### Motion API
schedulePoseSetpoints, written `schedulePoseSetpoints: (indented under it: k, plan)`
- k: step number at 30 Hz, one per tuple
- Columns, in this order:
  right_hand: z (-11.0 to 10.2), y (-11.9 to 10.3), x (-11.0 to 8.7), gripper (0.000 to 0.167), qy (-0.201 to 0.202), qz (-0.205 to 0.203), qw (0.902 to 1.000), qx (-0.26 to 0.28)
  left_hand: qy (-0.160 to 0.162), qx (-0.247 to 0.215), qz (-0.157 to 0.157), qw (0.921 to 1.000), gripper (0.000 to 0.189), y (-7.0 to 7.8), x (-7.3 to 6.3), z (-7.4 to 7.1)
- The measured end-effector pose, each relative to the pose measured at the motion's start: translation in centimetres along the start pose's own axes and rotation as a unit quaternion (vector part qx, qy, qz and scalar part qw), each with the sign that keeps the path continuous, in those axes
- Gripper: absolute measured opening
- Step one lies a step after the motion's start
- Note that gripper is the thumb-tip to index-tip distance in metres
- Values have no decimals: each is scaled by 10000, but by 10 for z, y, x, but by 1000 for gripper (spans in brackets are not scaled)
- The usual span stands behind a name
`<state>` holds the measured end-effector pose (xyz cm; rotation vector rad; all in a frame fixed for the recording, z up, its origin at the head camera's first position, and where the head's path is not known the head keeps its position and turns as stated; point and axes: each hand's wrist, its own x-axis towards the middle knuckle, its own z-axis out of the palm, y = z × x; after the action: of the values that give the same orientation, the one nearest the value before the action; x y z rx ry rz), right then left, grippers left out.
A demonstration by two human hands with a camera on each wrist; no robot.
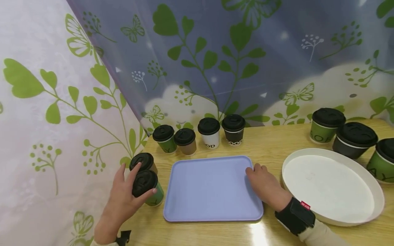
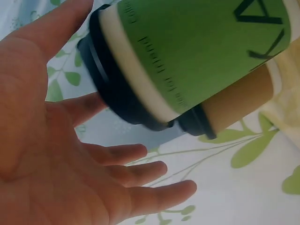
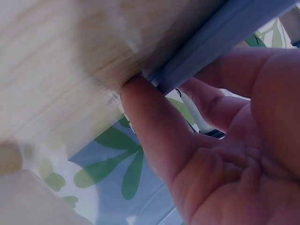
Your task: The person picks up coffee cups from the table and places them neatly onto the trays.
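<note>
My left hand is spread around the black lid of a green paper cup at the table's left side. In the left wrist view its fingers are extended beside the green cup, and contact is hard to tell. A brown cup with a black lid stands just behind that one. On the right, my right hand pinches the right edge of a lavender rectangular tray. Seen from the right wrist, one digit reaches under the rim of the tray, with other fingers on the opposite side.
Along the back stand lidded green, brown, white and black cups. A round white tray lies to the right, with several lidded cups behind it. Patterned cloth borders the wooden table.
</note>
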<state>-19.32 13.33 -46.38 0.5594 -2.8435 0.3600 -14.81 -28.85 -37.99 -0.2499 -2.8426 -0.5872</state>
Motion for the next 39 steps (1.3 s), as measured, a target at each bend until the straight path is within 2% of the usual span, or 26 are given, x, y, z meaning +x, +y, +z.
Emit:
schedulePoseSetpoints:
  k: [6, 12, 18, 22, 28, 35, 39]
  plan:
    - [-2, 0, 2, 7, -266, 150, 9995, 57, 33, -297, 28, 9996, 91, -5, 2, 9]
    - [-4, 2, 3, 11, -519, 207, 9984, 106, 17, -316, 28, 9995, 91, -4, 2, 17]
    - [-5, 2, 3, 14, -742, 283, 9968, 128, -108, -284, 37, 9995, 83, -1, 2, 22]
    - [-6, 3, 3, 14, -749, 236, 9969, 113, -152, -374, -4, 9992, 77, 1, 1, 23]
    - [-6, 3, 3, 13, -598, 159, 9980, 87, -42, -470, -23, 9989, 70, 4, 1, 24]
    - [-7, 2, 4, 15, -749, 198, 9970, 70, 284, -514, 81, 9982, 65, 5, 0, 26]
    - [-7, 2, 4, 14, -787, 229, 9966, 81, 346, -578, -44, 9977, 64, 7, 0, 26]
